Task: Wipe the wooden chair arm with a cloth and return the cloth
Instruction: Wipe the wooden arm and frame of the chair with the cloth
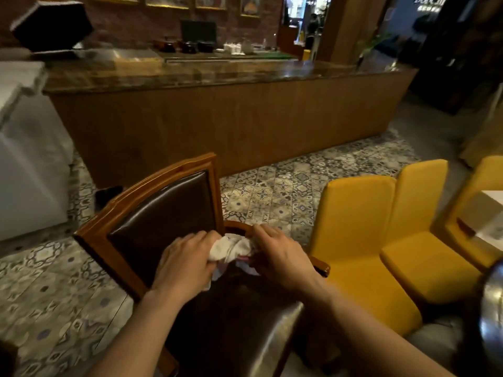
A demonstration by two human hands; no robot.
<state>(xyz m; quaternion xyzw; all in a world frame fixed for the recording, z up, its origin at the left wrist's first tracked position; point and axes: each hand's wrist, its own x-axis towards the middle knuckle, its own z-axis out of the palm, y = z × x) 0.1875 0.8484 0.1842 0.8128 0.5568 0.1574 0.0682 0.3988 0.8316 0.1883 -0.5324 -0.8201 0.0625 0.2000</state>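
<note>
Both closed on the white cloth (231, 247): left hand (185, 263) and right hand (283, 258). Bunched over the wooden chair arm (321, 265), beside yellow chairs (362, 240).

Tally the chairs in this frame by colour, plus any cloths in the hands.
Brown wooden chair: 1
Yellow chairs: 3
White cloth, held by left hand and right hand: 1
Total: 5
</note>
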